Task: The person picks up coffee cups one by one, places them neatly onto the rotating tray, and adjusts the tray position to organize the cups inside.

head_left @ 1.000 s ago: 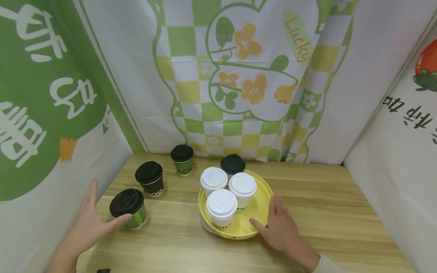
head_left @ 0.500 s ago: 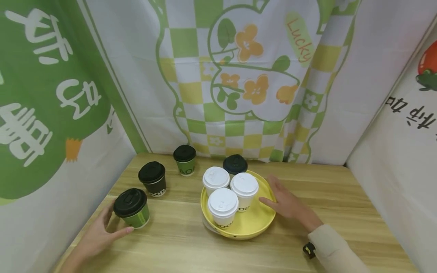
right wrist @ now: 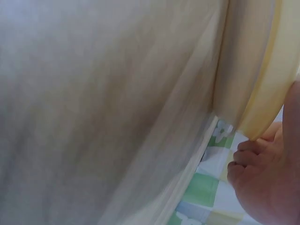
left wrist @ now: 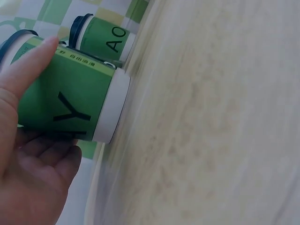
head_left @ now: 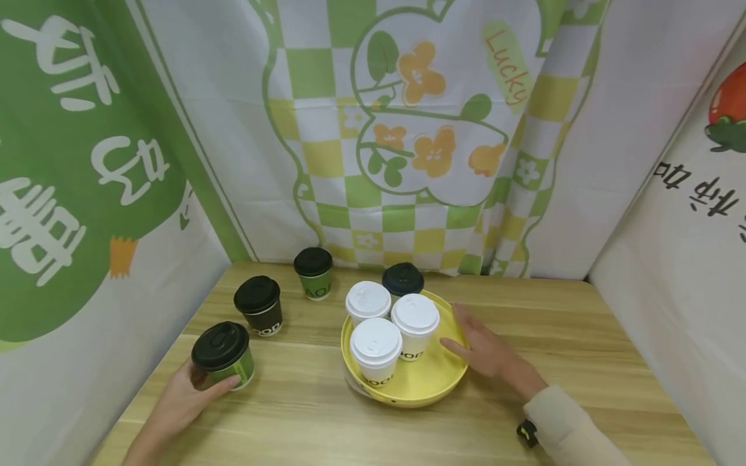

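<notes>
At the left of the table my left hand (head_left: 182,398) holds a green paper cup (head_left: 236,371) with a black lid. In the left wrist view, the thumb lies along one side of this upright cup and the fingers curl round the other. My right hand (head_left: 492,353) grips the right rim of a round yellow tray (head_left: 428,385), thumb over the inside and fingers outside. Curled fingers (right wrist: 246,157) show at the rim in the right wrist view. On the tray stand three white-lidded cups, the front one (head_left: 376,349) nearest me, and a dark-lidded cup (head_left: 403,278) behind them, partly hidden.
A black cup (head_left: 265,317) and a smaller green cup (head_left: 316,283) with black lids stand behind the held cup. Fabric walls border the wooden table (head_left: 303,414) at left, right and back, including a checked green curtain (head_left: 379,213).
My left hand came down and in to the green cup, and its fingers and thumb closed round it. The right hand moved further back along the tray's right rim.
</notes>
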`<state>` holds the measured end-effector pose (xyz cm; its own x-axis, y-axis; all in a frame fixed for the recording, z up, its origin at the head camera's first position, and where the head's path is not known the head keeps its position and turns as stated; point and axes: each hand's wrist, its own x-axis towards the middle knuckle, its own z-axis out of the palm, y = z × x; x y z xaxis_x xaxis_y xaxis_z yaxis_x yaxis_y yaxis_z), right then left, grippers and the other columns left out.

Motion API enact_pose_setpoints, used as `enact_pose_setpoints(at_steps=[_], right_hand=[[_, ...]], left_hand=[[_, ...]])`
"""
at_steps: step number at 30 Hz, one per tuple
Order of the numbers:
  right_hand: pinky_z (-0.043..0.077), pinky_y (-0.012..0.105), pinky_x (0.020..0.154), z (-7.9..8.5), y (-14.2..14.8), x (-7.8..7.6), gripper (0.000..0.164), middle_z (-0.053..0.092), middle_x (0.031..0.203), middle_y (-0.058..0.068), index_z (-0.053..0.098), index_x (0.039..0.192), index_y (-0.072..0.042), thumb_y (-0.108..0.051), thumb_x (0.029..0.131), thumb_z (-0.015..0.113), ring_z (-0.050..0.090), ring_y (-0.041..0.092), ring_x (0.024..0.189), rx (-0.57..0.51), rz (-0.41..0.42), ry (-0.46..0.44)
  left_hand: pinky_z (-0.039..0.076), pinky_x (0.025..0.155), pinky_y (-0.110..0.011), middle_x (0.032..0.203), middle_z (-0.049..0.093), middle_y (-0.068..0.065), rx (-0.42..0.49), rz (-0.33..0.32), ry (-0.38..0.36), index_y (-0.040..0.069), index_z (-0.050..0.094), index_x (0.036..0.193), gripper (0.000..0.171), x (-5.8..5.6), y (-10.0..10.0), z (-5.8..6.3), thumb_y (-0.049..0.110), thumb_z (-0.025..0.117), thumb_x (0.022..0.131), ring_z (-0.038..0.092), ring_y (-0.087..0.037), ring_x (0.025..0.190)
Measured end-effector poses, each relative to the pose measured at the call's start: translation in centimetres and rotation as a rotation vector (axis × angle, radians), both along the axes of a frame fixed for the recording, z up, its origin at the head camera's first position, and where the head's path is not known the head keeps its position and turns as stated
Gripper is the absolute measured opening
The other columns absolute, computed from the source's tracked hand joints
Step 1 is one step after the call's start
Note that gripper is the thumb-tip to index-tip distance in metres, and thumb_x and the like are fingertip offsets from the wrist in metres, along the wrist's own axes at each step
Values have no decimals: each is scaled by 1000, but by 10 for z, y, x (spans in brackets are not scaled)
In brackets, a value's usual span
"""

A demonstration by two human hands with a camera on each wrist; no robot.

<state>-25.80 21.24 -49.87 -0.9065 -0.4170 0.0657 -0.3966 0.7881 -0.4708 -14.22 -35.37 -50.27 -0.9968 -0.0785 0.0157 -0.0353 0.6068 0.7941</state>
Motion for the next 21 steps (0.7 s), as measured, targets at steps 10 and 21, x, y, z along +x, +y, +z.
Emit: enact_pose_setpoints(at_steps=[10,21], right_hand=[[24,62,130,8,-11,33,94,15,173,32,10,165,10,-50,109,54,24,48,160,12,-83,18],[40,60,122,24,-12,69,84,43,163,27,26,164,3,-54,108,53,45,43,150,1,-113,-26]], left_hand=[[42,89,-3,152,55,-29,23,29,0,0,37,159,86,-3,3,-4,40,80,96,54,-42,140],[44,88,-3,147,59,-30,56,60,28,-2,47,152,80,-2,3,-5,37,84,92,47,25,103]])
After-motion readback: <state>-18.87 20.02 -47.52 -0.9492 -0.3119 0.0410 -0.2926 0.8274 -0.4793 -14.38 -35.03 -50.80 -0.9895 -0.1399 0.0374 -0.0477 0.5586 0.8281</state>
